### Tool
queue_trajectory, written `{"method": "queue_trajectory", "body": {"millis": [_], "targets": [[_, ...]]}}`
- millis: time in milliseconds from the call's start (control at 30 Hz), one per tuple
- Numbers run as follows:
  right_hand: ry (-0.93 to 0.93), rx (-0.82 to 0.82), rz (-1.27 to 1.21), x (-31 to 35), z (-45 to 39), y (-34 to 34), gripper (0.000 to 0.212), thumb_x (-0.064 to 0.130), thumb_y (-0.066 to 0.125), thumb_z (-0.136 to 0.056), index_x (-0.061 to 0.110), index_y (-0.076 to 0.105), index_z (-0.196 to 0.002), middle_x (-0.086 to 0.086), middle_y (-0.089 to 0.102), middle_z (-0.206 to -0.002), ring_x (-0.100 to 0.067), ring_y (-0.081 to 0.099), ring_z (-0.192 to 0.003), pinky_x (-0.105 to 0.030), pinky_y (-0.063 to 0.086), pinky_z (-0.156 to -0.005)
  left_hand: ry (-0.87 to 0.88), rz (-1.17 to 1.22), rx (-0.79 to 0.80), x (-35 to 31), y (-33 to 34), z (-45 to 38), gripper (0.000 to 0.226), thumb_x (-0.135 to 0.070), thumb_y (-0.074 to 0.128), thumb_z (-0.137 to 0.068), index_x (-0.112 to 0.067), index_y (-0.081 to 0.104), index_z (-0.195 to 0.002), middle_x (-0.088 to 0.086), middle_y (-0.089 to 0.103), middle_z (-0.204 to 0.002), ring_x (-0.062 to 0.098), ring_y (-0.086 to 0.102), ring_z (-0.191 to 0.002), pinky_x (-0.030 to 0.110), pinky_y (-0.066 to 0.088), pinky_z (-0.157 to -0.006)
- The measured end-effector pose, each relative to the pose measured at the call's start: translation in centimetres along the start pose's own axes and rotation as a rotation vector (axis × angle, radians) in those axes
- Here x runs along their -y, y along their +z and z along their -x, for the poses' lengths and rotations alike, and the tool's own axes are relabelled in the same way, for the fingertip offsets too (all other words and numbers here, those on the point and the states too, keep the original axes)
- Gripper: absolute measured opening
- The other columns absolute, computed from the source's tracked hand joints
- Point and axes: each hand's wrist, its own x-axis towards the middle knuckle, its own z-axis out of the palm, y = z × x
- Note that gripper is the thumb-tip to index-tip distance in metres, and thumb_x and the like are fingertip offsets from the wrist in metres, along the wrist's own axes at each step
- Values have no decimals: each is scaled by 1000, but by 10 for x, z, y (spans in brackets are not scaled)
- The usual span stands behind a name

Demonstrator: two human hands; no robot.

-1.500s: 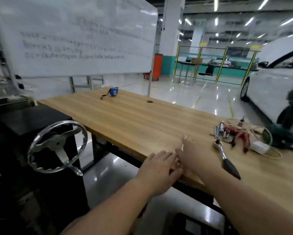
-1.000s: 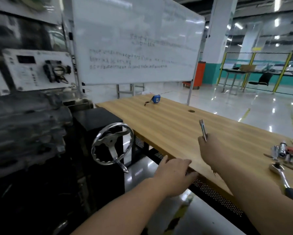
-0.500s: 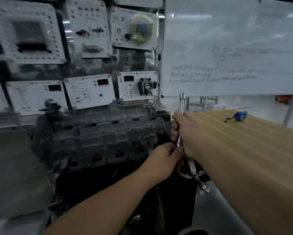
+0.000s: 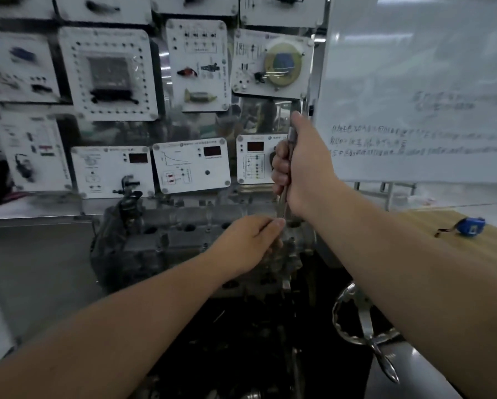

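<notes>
My right hand (image 4: 302, 165) grips a long metal rod-like tool (image 4: 292, 135) upright, its lower end pointing down at the right end of a grey engine block (image 4: 166, 234). My left hand (image 4: 250, 240) reaches in below it, with thumb and fingers pinching the tool's lower end just above the engine's top. The tool's tip is hidden by my fingers.
White instrument panels (image 4: 191, 165) cover the wall behind the engine. A whiteboard (image 4: 419, 90) stands to the right. A wooden table (image 4: 494, 240) with a blue tape measure (image 4: 470, 226) is at the right edge. A metal handwheel (image 4: 359, 321) sits low right.
I turned left from the wooden table to the engine. My right hand picked the metal tool off the table and carried it over; my left hand now holds its lower end.
</notes>
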Motion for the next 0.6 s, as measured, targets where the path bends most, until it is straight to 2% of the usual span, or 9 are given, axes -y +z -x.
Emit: {"method": "queue_trajectory", "body": {"millis": [67,133,200,267,333,400,467,600], "targets": [[-11,-24,39,4,-7,-4,59,57,47,-97,23,39,-50,5,32,-44,-13,22,-40,-26,24,-46,36,-42,21,-5,3,-15,49,-49,43,-107,-12,66,-85,-1,69,-73,1,58,-54,17,42,-50],[-17,-33,63,5,-15,-11,56,54,47,-97,25,36,-51,7,32,-43,-12,23,-38,-23,24,-43,64,-76,46,-8,8,-27,46,-47,44,-108,-17,61,-77,-7,64,-65,-1,53,-51,15,38,-48],[-31,-31,75,4,-24,-20,56,53,47,-96,25,33,-50,7,31,-43,-12,22,-37,-25,23,-43,74,-88,72,-7,13,-39,44,-47,44,-108,-18,62,-80,-5,68,-72,5,57,-56,17,38,-50],[-48,-16,75,3,-35,-25,57,53,47,-96,26,31,-48,7,29,-43,-13,21,-37,-26,22,-44,82,-92,86,-5,13,-48,43,-46,44,-108,-14,64,-88,7,71,-83,14,63,-66,21,43,-55],[-53,5,65,2,-42,-25,57,54,46,-96,26,31,-49,6,27,-44,-14,20,-38,-26,21,-45,108,-120,93,-2,9,-55,39,-44,44,-108,-18,61,-84,7,69,-82,5,60,-62,18,41,-53],[-57,16,60,0,-49,-23,58,54,45,-96,26,31,-47,6,27,-44,-14,20,-39,-25,22,-44,139,-147,104,0,2,-62,36,-42,45,-109,-25,55,-78,-1,63,-74,-4,54,-56,13,40,-53],[-66,21,43,-2,-54,-18,59,53,44,-96,25,32,-46,6,27,-44,-13,21,-38,-24,24,-43,156,-144,108,5,-6,-68,35,-41,47,-108,-28,52,-76,-8,57,-69,-5,52,-55,12,39,-53],[-88,36,9,-7,-67,-8,59,53,46,-95,25,34,-44,6,27,-45,-13,21,-39,-25,24,-43,182,-155,118,21,-21,-82,34,-41,48,-108,-30,54,-76,-9,57,-69,-6,54,-59,10,41,-58]]}}
